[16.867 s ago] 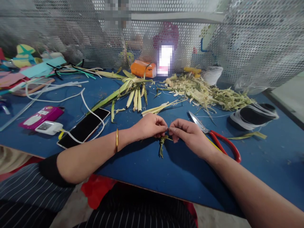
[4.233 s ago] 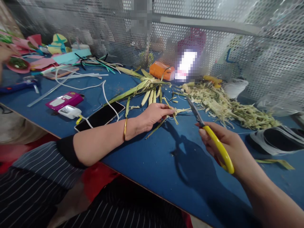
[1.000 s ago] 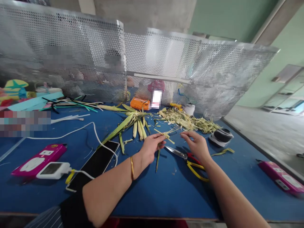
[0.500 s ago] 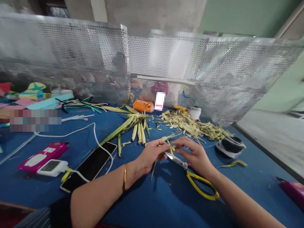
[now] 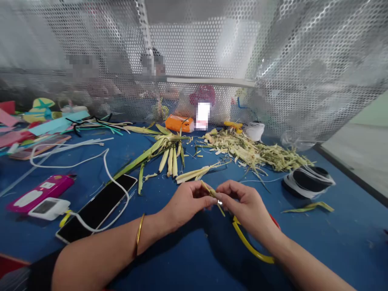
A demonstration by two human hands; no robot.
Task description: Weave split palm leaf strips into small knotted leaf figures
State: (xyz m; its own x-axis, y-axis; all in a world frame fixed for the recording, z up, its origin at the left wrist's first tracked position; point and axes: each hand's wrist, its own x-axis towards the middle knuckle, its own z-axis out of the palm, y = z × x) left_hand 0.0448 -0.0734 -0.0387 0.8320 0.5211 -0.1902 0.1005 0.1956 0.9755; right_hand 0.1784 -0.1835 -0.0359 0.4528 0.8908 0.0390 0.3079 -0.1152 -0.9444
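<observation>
Close in front of me, my left hand (image 5: 186, 202) pinches a thin, twisted strip of dry husk (image 5: 208, 188) between thumb and fingers. My right hand (image 5: 248, 208) meets it there, its thumb and fingertips closed on the same strip, whose end sticks out below. Scissors (image 5: 249, 245) lie on the table under my right hand; part of the yellow handle shows and most of the blades are hidden. Just beyond my hands are a pale husk piece (image 5: 195, 173) and a bundle of husk leaves with rolled ends (image 5: 171, 159).
A heap of husk shreds (image 5: 242, 151) lies at the back right, near a black and white roll (image 5: 309, 182). To the left are a phone (image 5: 98, 206), a white cable (image 5: 106, 165) and a magenta device (image 5: 42, 193). A perforated metal screen (image 5: 200, 48) stands behind an orange packet (image 5: 179, 123).
The view has tilted down. My right hand has closed in on the strip at my left fingertips and now covers most of the scissors. The pale husk piece beyond my hands shows more fully.
</observation>
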